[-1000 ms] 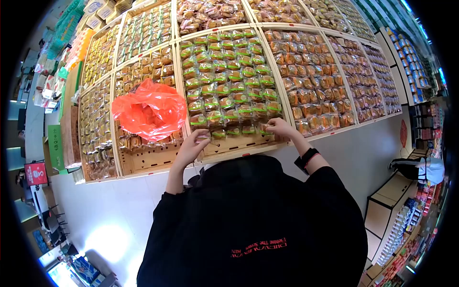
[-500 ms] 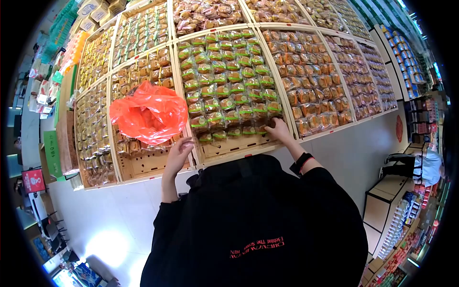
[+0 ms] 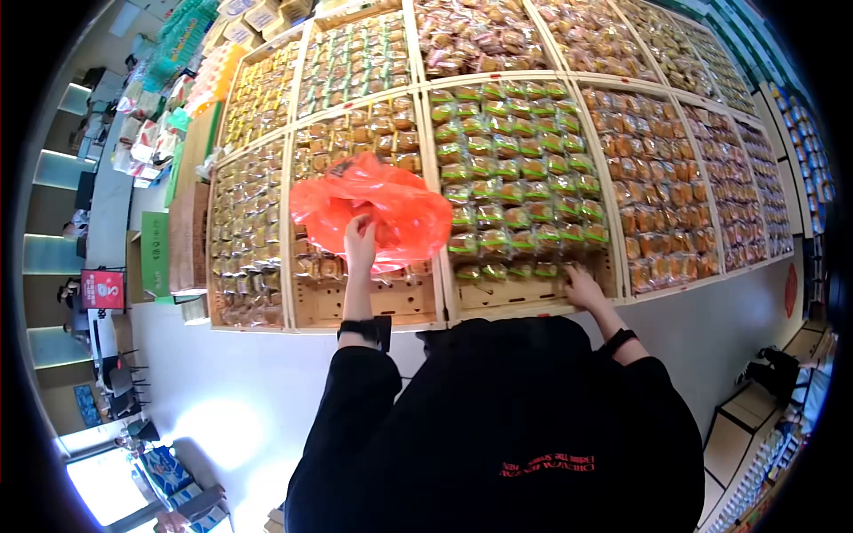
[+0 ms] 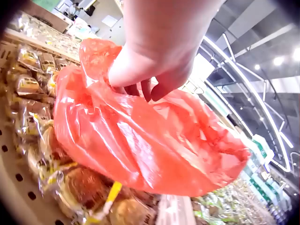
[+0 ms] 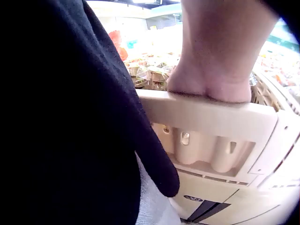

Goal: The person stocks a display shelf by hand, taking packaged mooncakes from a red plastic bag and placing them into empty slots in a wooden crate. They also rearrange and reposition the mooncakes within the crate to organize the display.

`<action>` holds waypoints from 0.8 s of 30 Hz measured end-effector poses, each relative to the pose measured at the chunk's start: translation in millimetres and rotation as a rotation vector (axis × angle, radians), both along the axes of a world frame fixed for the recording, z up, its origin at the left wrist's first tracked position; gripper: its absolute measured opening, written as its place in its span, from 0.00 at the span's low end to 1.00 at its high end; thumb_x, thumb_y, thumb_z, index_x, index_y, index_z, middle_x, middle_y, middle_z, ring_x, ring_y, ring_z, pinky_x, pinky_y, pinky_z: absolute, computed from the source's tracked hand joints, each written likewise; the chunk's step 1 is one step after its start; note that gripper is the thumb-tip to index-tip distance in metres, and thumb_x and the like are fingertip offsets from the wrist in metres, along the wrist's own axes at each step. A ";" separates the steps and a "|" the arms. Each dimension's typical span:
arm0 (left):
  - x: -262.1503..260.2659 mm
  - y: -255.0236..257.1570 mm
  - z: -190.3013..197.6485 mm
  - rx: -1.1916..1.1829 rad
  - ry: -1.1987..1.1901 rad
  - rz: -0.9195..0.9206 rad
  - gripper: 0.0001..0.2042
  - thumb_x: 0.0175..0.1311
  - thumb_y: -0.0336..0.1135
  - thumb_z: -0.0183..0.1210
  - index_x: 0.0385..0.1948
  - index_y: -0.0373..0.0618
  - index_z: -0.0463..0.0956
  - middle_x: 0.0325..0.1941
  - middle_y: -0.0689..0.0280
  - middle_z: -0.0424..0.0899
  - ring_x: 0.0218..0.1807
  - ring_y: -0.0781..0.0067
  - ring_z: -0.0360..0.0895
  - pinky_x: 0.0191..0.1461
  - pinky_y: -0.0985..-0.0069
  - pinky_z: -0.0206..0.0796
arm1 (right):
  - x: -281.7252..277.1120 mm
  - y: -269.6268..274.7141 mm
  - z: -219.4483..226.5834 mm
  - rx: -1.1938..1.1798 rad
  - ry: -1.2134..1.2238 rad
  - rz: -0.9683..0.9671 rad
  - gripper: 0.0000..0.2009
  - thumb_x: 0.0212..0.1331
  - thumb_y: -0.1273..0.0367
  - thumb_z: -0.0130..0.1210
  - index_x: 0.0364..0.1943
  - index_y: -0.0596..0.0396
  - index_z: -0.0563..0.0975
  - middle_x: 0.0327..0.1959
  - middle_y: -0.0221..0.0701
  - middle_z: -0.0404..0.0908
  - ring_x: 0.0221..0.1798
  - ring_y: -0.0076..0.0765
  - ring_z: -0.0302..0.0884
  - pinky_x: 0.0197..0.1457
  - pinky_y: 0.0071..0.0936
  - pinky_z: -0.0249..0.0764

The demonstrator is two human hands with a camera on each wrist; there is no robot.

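The left hand [image 3: 360, 240] is over the mouth of a crumpled red plastic bag [image 3: 409, 218]. In the left wrist view, this hand [image 4: 147, 70] has bent fingers at the opening of the bag [image 4: 140, 145]; whether they hold anything is hidden. The bag lies on a crate of yellow-striped packaged cakes [image 4: 84, 187]. Low in the crate of green-labelled packaged cakes [image 3: 520, 218], the right hand [image 3: 584, 289] reaches the right end of the front row. Its fingers are partly hidden. In the right wrist view, the crate's rim [image 5: 206, 110] hides the fingers below the wrist.
Crates of orange-wrapped cakes [image 3: 657, 186] stand to the right, with more crates behind. On the left are a brown carton [image 3: 191, 204] and a green box panel [image 3: 155, 258]. Wooden dividers [image 3: 431, 178] separate the crates. A person in dark trousers [image 3: 777, 373] is at the right.
The left hand has moved from the front edge of the green-labelled crate up and left to the red bag. The right hand remains at the front-right corner. The head view has shifted.
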State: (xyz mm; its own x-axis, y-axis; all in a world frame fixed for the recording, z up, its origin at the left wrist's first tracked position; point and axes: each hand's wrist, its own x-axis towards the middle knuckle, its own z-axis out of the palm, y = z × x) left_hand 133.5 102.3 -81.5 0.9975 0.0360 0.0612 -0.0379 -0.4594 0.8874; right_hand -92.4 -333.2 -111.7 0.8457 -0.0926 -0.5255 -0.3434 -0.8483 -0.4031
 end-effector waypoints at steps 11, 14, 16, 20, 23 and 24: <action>58.2 11.2 -26.7 0.804 -0.024 -0.165 0.18 0.47 0.42 0.59 0.37 0.40 0.75 0.42 0.53 0.77 0.53 0.52 0.67 0.61 0.57 0.51 | -2.5 8.0 11.8 -0.031 -0.250 -0.132 0.15 0.51 0.68 0.47 0.45 0.52 0.70 0.38 0.45 0.76 0.43 0.51 0.72 0.46 0.42 0.69; 44.5 4.1 -13.5 0.863 -0.129 0.045 0.21 0.47 0.45 0.60 0.39 0.38 0.74 0.41 0.52 0.77 0.51 0.56 0.70 0.57 0.58 0.57 | -4.2 9.6 13.8 -0.024 -0.288 -0.131 0.14 0.51 0.68 0.47 0.43 0.53 0.71 0.37 0.44 0.77 0.42 0.51 0.73 0.45 0.42 0.69; 35.3 13.0 -14.5 0.554 0.037 0.049 0.23 0.47 0.46 0.60 0.41 0.37 0.72 0.39 0.52 0.78 0.48 0.57 0.72 0.54 0.60 0.61 | -2.9 9.4 12.9 -0.021 -0.292 -0.131 0.13 0.51 0.68 0.48 0.43 0.52 0.72 0.37 0.44 0.77 0.42 0.51 0.73 0.45 0.42 0.69; -14.2 14.8 7.4 -0.187 0.278 0.086 0.19 0.58 0.43 0.49 0.45 0.37 0.70 0.36 0.57 0.79 0.36 0.67 0.77 0.39 0.73 0.70 | -5.3 8.0 9.3 -0.017 -0.291 -0.119 0.12 0.51 0.67 0.48 0.41 0.52 0.73 0.34 0.43 0.77 0.40 0.51 0.74 0.43 0.43 0.70; -51.0 6.2 47.7 -0.717 0.480 0.129 0.17 0.65 0.42 0.40 0.47 0.40 0.69 0.39 0.56 0.79 0.34 0.74 0.77 0.34 0.81 0.69 | -2.0 7.8 12.7 0.002 -0.262 -0.107 0.12 0.51 0.67 0.48 0.40 0.52 0.74 0.33 0.43 0.78 0.39 0.50 0.74 0.42 0.42 0.70; -61.4 -0.1 60.3 -0.758 0.480 0.086 0.17 0.65 0.42 0.40 0.47 0.40 0.69 0.39 0.56 0.79 0.33 0.76 0.77 0.32 0.83 0.67 | -1.4 7.9 13.9 0.020 -0.230 -0.114 0.11 0.52 0.66 0.47 0.39 0.52 0.74 0.32 0.43 0.78 0.39 0.50 0.74 0.42 0.42 0.70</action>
